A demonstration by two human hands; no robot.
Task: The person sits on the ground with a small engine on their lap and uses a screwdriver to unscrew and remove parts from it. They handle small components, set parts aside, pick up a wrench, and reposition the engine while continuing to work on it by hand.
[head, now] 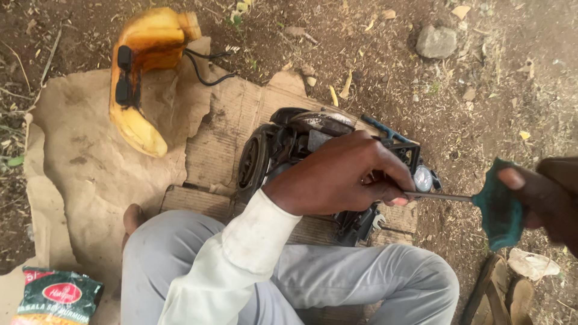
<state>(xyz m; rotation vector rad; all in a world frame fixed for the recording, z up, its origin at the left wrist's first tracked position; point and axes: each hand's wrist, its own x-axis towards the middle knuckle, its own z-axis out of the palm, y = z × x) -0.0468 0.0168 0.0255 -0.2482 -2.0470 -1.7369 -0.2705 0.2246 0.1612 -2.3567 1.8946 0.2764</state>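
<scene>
We wear a long off-white cotton sleeve (238,253) on our left arm, smudged with grey dirt and creased near the cuff, which ends just short of our bare left hand (337,177). Our loose light grey trousers (361,280) cover both legs, wrinkled at the knees. Our right hand (551,195), bare as well, shows at the right edge, slightly blurred, with no sleeve visible.

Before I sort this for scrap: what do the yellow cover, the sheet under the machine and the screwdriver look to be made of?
The yellow cover looks like moulded plastic: smooth, glossy, grimy. The sheet is corrugated cardboard, its ribs showing where the top layer is torn. The screwdriver has a thin, dull grey shaft, probably steel, and a teal handle, likely plastic, though blurred. The left hand pinches the shaft; the right hand holds the handle.
</scene>
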